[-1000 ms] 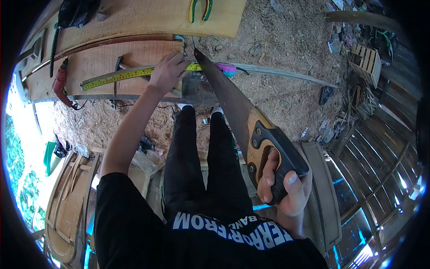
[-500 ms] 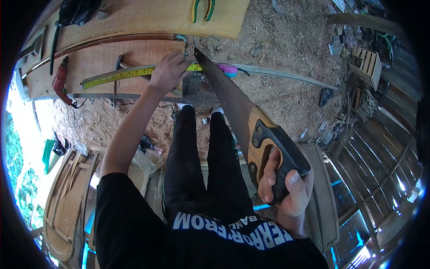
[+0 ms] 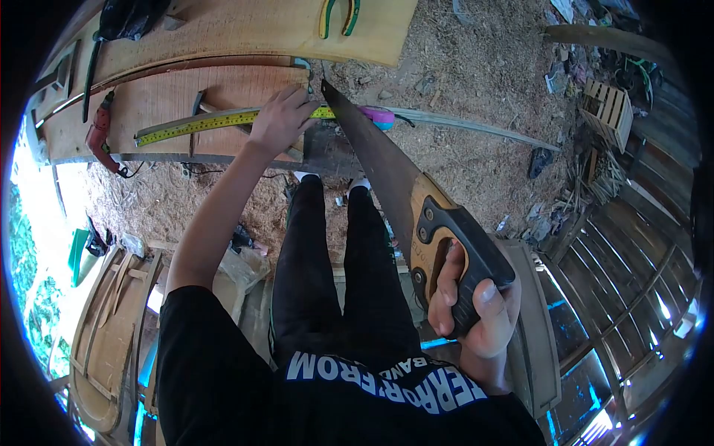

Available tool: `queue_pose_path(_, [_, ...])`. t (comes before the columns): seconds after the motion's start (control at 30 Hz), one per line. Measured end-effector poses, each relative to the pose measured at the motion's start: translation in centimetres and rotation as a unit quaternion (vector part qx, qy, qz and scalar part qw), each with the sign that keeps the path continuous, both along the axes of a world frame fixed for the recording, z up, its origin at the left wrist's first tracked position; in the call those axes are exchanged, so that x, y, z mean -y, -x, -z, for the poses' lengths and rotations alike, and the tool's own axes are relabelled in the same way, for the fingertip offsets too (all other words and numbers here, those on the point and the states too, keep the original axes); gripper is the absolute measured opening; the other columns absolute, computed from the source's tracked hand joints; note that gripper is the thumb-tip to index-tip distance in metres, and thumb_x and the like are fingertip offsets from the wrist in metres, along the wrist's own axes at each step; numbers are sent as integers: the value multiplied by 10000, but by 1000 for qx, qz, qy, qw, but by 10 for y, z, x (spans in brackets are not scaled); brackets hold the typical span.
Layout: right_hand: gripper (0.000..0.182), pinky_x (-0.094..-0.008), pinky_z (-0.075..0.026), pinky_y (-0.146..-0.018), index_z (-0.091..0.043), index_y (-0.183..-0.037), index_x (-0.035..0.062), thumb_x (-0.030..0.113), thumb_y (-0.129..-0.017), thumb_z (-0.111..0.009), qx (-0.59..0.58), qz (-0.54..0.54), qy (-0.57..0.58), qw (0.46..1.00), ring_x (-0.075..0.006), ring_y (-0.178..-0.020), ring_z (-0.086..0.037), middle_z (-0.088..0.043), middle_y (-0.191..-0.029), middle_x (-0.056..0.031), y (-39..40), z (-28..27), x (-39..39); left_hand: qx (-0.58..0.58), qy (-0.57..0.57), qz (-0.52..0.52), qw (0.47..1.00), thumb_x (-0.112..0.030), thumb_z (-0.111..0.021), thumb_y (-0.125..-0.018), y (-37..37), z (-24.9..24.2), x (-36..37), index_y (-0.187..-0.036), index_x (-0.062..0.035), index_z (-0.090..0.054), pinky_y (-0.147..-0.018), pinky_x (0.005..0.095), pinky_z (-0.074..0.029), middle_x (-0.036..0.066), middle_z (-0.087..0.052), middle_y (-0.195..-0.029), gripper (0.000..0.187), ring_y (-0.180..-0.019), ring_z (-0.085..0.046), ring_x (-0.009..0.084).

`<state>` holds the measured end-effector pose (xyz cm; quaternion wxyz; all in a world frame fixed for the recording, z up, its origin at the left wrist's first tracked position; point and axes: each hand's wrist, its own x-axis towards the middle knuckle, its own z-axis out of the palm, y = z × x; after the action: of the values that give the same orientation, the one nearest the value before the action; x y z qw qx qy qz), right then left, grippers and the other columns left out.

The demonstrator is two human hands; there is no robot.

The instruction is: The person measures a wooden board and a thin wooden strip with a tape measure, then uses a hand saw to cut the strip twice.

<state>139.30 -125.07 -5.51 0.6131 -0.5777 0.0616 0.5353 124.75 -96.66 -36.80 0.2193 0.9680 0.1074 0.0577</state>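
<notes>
My right hand (image 3: pixel 487 308) is wrapped around the black and tan handle of a handsaw (image 3: pixel 379 163). The saw's blade slants up and away to the left, its tip just beyond a long thin wooden strip (image 3: pixel 476 128). Over the left part of that strip lies the yellow tape of a tape measure (image 3: pixel 197 125); its pink and purple case (image 3: pixel 380 117) is just right of the blade. My left hand (image 3: pixel 282 120) is closed over strip and tape together, a little left of the blade, hiding the part beneath it.
A wooden bench (image 3: pixel 163 100) supports a red power drill (image 3: pixel 99 141) and a hammer (image 3: pixel 198 102). Pliers (image 3: pixel 338 16) with green and yellow handles lie on a board (image 3: pixel 253 30) beyond. Sawdust (image 3: pixel 461 82) covers the ground; a slatted crate (image 3: pixel 606 111) stands at the right.
</notes>
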Motion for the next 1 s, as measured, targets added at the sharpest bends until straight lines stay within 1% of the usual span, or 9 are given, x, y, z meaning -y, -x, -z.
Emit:
queue_pose_path(0.27, [590,-265,-500,-510,-472,-1250,-88,366,-962,-713,0,-9,1,1000,-128,-555,-617,-613,-803,-109,-1,0,-2,-8,4,3,1000,-193,-779,-801,0,1,0,-1101,-78,-701,-914,432,-526,82,-563,-973,331,-1010,-595,292])
queue_pose_path(0.53, [599,-256,-497,-503,-472,-1250,-85,386,-968,-710,6,-19,-4,1000,-123,-548,-615,-613,-798,-109,-3,-1,-3,-10,8,1,1000,-185,-774,-798,1,1,-1,-1099,-78,-702,-911,432,-524,79,-565,-970,328,-1009,-594,292])
queue_pose_path(1.0, [643,-256,-496,-503,-487,-1235,-92,423,-943,-737,7,-18,10,1000,-128,-549,-621,-617,-799,-115,-3,0,-3,-19,10,0,1000,-189,-765,-813,1,1,0,-1113,-76,-705,-928,441,-528,94,-574,-998,326,-1039,-600,308])
